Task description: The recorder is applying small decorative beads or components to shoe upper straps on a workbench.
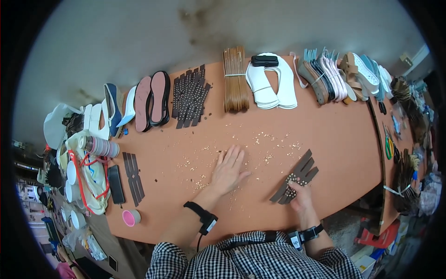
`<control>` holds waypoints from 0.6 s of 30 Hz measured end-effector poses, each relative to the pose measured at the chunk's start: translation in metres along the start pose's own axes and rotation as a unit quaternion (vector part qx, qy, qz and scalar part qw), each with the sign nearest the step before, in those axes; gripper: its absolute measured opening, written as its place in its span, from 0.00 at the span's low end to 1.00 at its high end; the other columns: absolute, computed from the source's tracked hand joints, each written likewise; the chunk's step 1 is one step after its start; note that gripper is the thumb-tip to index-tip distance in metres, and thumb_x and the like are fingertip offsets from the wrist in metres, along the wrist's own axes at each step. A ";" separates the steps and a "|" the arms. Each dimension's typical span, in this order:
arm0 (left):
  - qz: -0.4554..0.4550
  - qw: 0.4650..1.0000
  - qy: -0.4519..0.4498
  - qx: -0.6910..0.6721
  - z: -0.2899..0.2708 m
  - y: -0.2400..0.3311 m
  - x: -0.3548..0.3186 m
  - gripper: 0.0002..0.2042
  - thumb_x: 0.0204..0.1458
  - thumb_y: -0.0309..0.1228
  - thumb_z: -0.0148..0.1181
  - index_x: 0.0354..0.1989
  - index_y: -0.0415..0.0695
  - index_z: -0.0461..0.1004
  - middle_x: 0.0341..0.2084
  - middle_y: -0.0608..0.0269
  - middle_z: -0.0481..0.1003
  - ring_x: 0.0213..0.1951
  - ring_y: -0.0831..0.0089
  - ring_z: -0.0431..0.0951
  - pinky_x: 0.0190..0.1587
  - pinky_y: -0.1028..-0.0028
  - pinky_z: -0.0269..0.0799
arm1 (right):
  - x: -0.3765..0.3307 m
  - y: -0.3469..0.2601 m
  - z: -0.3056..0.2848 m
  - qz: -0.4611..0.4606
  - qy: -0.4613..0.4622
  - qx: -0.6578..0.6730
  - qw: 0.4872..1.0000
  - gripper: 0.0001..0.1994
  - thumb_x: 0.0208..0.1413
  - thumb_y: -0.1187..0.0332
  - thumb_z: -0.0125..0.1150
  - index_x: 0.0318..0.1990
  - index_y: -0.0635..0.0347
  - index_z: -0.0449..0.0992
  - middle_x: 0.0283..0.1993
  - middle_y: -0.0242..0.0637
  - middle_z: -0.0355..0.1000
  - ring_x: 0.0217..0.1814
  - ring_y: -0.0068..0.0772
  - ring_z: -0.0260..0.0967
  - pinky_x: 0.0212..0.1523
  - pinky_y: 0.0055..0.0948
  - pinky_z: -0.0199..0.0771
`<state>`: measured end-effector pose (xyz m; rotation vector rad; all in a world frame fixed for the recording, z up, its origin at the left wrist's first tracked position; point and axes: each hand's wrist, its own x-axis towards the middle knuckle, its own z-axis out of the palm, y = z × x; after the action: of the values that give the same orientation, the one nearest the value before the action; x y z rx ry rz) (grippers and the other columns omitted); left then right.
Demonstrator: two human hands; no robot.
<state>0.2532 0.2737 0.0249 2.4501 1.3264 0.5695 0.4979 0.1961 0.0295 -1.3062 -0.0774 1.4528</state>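
My left hand lies palm down on the table with its fingers stretched out, among scattered small gold studs. My right hand grips a dark brown shoe upper cut into strips, its thumb on top. Light studs dot the middle of that piece, which is held tilted at the right of the table. Another dark brown slit upper, with no studs visible on it, lies flat at the left. Beyond my hands a stack of studded dark uppers rests near the back edge.
Along the back of the tan table stand pink-lined soles, a bundle of brown strips, white cut pieces and several sandals. A pink cup and a black case sit left. Green-handled scissors lie right.
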 end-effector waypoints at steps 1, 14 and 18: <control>-0.019 0.999 -0.029 0.019 0.004 0.002 0.006 0.31 0.44 0.41 0.58 0.54 0.35 0.57 0.57 0.49 0.55 0.59 0.55 0.53 0.57 0.52 0.49 | -0.001 0.000 0.002 0.004 0.004 -0.005 1.000 0.14 0.43 0.84 0.55 0.37 0.56 0.67 0.30 0.28 0.68 0.30 0.26 0.68 0.31 0.27 0.73; 0.120 0.978 -0.162 -0.055 -0.003 0.029 -0.033 0.34 0.47 0.50 0.50 0.56 0.36 0.55 0.59 0.50 0.53 0.61 0.59 0.51 0.60 0.55 0.47 | -0.003 -0.006 0.003 0.013 0.011 -0.023 1.000 0.10 0.44 0.80 0.56 0.35 0.57 0.69 0.28 0.28 0.68 0.26 0.25 0.67 0.27 0.28 0.71; 0.106 0.978 -0.177 -0.040 -0.022 0.018 -0.067 0.33 0.48 0.50 0.50 0.56 0.37 0.57 0.58 0.52 0.55 0.61 0.61 0.52 0.59 0.56 0.48 | -0.002 -0.004 0.005 0.010 0.014 -0.024 1.000 0.10 0.44 0.80 0.56 0.35 0.57 0.68 0.28 0.28 0.68 0.27 0.25 0.67 0.28 0.28 0.71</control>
<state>0.2221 0.2091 0.0388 2.4926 0.8935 0.2113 0.4960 0.1989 0.0357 -1.3696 -0.0829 1.4565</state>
